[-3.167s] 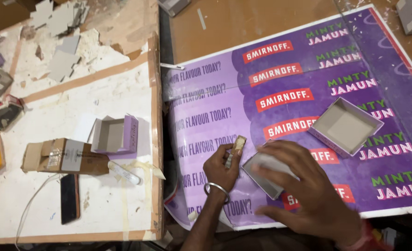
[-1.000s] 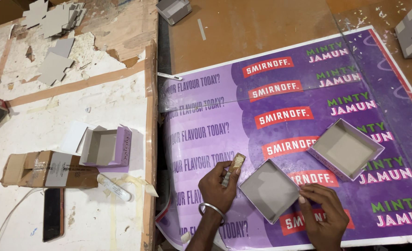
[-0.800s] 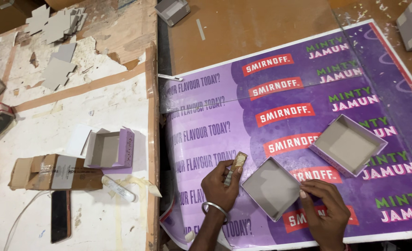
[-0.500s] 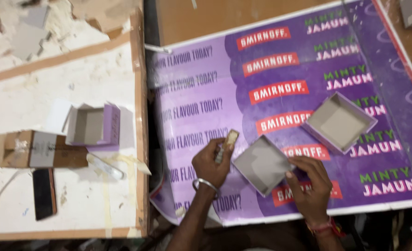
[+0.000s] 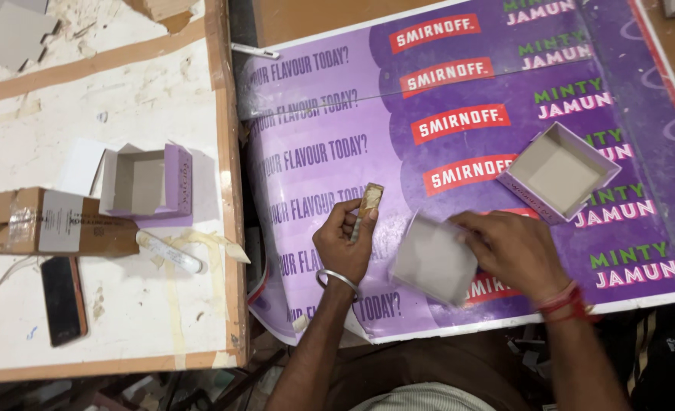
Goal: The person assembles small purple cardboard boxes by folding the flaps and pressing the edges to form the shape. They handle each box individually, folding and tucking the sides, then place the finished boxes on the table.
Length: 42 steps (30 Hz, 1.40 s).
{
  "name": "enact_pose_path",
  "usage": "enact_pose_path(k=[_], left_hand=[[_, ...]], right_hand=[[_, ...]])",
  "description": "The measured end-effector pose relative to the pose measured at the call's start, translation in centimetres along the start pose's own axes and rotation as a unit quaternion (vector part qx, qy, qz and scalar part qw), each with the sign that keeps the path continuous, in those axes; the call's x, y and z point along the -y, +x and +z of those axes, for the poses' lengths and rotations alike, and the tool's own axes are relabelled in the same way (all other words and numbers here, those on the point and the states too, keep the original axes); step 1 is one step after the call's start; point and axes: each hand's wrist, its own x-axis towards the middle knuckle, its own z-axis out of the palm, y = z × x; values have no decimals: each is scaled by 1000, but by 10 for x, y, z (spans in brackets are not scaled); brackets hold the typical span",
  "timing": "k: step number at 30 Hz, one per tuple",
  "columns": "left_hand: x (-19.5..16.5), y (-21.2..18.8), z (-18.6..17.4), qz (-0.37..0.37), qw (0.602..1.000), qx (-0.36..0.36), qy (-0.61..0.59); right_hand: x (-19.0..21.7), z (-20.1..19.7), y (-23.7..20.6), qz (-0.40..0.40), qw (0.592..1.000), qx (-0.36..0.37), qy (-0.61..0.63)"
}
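just under right hand [image 5: 509,250], tray [image 5: 432,259]

A worn white board [image 5: 86,114] edged in brown tape beside a brown surface [image 5: 314,19] — possibly wood.

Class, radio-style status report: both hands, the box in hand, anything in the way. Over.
Left hand grips small flat tool. Right hand tilts grey open box over purple poster. Second open box apart, beyond right hand. Nothing between them.
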Motion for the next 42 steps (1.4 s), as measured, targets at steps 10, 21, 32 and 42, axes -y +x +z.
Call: enact_pose_path(k=[10, 21, 32, 42], left_hand=[[6, -3, -9, 49, 998, -28, -17], [4, 4, -7, -15, 999, 3, -33], [4, 6, 5, -3, 1000, 12, 14], [7, -1, 13, 5, 999, 8, 37]], right_hand=[[40, -32, 19, -259, 938, -35, 228], [-3, 10, 17, -90, 915, -388, 63], [-38, 78, -28, -116, 950, -273, 98], [-36, 69, -25, -86, 918, -317, 222]])
